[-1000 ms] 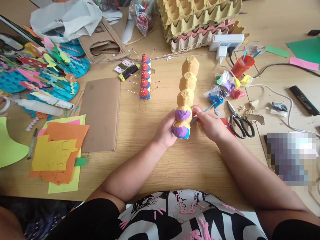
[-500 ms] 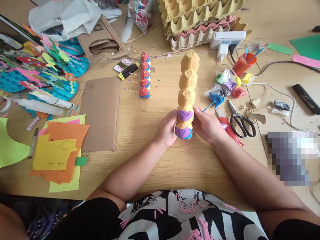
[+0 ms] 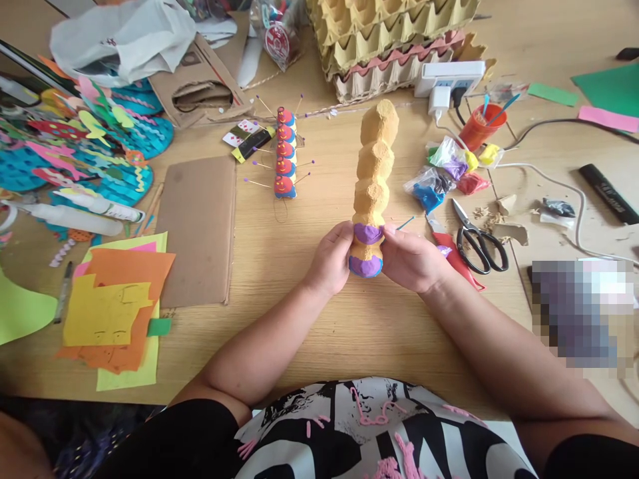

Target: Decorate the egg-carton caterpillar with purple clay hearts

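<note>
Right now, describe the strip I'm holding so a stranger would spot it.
From the stacked egg trays, come nearer to your left hand and right hand. Between them is a bumpy strip. Unlike the red-and-blue strip beyond, it's mostly yellow-orange, with purple on its two nearest bumps.

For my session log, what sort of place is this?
Probably a craft workspace: a yellow egg-tray strip partly covered in purple, black-handled scissors on the wooden table, and a stack of egg trays beyond.

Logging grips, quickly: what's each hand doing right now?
Left hand: closed on the near left side of the bumpy orange-yellow egg-carton-like strip with purple patches.
Right hand: closed on its near right side, thin blue stick poking out beyond the thumb.
</note>
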Tool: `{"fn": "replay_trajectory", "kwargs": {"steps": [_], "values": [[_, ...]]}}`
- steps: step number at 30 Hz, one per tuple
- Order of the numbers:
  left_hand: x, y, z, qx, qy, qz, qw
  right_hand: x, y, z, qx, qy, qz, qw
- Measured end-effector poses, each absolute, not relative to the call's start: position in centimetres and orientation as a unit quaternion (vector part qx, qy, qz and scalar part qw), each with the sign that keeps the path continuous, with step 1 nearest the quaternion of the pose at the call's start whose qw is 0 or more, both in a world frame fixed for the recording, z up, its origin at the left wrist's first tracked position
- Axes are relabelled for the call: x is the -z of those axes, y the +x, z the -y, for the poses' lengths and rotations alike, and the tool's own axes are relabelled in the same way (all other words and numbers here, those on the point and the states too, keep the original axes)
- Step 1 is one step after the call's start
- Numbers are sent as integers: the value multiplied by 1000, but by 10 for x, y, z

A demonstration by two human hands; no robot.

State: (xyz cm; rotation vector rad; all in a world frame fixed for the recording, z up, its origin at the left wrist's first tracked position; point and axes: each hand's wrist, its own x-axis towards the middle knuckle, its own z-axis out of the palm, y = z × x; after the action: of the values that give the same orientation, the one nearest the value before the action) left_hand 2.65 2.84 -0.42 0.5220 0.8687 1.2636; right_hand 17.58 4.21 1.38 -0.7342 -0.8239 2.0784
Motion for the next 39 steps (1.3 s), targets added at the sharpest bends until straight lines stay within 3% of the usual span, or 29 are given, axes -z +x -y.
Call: {"fn": "replay_trajectory", "kwargs": {"steps": [26,39], "values": [[9,25,-25,-569,290,-370,675,-14,178,-43,-830,-293,311,359],[9,27,-27,-578,250,-380,678,-6,173,-43,-817,-292,295,401]]}}
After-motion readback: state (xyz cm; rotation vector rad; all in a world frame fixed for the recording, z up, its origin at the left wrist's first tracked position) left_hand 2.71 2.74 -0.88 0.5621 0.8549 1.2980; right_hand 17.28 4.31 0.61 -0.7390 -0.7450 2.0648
